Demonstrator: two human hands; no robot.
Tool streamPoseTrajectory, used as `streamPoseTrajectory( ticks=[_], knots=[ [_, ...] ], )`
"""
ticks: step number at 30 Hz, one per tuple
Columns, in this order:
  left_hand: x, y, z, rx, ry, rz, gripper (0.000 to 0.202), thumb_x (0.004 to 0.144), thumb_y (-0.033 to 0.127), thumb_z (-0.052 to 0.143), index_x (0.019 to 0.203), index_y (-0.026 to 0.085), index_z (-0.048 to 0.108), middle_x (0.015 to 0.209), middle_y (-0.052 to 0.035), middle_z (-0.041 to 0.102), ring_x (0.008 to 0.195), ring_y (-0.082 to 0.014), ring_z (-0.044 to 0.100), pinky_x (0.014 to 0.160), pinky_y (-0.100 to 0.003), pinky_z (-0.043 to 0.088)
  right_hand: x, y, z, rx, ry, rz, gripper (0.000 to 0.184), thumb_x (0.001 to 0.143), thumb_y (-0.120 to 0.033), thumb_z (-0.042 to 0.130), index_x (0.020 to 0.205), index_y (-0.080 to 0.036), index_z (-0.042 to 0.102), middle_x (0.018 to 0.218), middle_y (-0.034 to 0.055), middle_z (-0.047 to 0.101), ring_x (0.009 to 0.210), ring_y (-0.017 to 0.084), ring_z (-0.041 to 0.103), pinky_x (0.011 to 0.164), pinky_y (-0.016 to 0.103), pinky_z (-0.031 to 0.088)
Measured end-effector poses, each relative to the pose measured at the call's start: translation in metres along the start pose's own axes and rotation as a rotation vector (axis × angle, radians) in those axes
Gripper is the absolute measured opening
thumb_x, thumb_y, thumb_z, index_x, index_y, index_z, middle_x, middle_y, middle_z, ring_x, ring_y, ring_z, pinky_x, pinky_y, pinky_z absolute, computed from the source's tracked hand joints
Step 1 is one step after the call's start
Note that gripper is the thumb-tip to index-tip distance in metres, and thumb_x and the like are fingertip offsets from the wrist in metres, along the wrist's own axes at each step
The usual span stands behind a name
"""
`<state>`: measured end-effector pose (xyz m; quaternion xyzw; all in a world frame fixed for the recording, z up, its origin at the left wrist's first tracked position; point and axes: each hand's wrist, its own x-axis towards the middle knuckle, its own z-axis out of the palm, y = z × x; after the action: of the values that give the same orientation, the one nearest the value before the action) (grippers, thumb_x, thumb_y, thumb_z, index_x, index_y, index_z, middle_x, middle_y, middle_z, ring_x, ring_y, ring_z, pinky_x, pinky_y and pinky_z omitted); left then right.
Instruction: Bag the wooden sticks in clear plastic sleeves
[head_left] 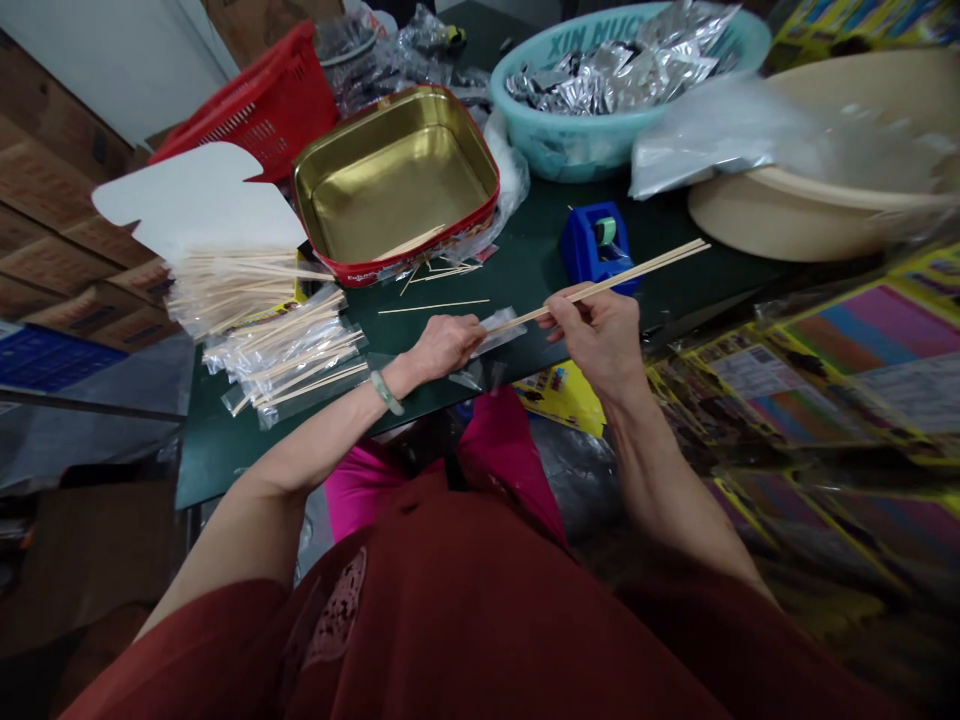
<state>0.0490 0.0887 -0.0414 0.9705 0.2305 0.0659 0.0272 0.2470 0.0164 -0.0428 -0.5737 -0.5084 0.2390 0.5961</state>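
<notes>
My right hand (600, 335) pinches a bundle of thin wooden sticks (645, 268) that slants up to the right. The sticks' lower ends sit in the mouth of a small clear plastic sleeve (504, 330), which my left hand (444, 345) grips closed-fingered at its left end. Both hands hover over the dark green table (525, 265). A green bangle circles my left wrist. Left of the hands lies a pile of bagged stick packets (285, 355), with loose sticks (225, 280) behind it.
A red tin with a gold inside (394, 180) holds a few sticks. A blue tape dispenser (596, 245), a teal basin of foil packets (615, 75), a beige basin (810, 190), a red basket (262, 105) and white card (199, 200) ring the table. Colourful packets (840, 370) lie right.
</notes>
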Motion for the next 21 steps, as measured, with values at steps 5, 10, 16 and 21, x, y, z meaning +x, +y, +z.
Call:
streamPoseTrajectory(
  ticks=[5,10,16,21],
  knots=[
    [-0.003,0.006,-0.001,0.059,0.055,0.040,0.028,0.088,0.009,0.037,0.078,0.014,0.063,0.072,-0.0053,0.059,0.063,-0.0138,0.050,0.055,-0.028,0.025,-0.005,0.001,0.008,-0.062,-0.044,-0.026,0.014,0.080,-0.026,0.057,0.069,-0.019,0.061,0.063,0.0002,0.063,0.054,0.014,0.059,0.052,0.027,0.048],
    [-0.004,0.012,-0.004,0.146,0.110,0.078,0.028,0.087,0.007,0.037,0.086,0.015,0.064,0.071,-0.0042,0.057,0.065,-0.0141,0.050,0.054,-0.028,0.025,-0.009,0.011,0.023,-0.137,-0.073,-0.121,0.014,0.078,-0.027,0.057,0.073,-0.017,0.066,0.085,0.0068,0.069,0.078,0.018,0.063,0.069,0.031,0.050],
    [-0.007,0.010,0.000,0.215,0.153,0.045,0.027,0.089,0.006,0.038,0.090,0.016,0.063,0.077,-0.0048,0.059,0.070,-0.0152,0.051,0.053,-0.029,0.025,-0.008,0.016,0.031,-0.056,-0.159,-0.072,0.019,0.079,-0.028,0.057,0.066,-0.017,0.066,0.078,0.0041,0.068,0.073,0.016,0.062,0.067,0.028,0.048],
    [-0.012,0.004,0.012,0.111,0.223,-0.034,0.029,0.095,0.014,0.035,0.088,0.016,0.063,0.077,-0.0058,0.058,0.074,-0.0164,0.052,0.057,-0.027,0.033,-0.011,0.016,0.037,0.030,-0.141,0.012,0.019,0.075,-0.028,0.059,0.062,-0.017,0.065,0.066,0.0010,0.065,0.059,0.013,0.057,0.057,0.025,0.045]
  ],
)
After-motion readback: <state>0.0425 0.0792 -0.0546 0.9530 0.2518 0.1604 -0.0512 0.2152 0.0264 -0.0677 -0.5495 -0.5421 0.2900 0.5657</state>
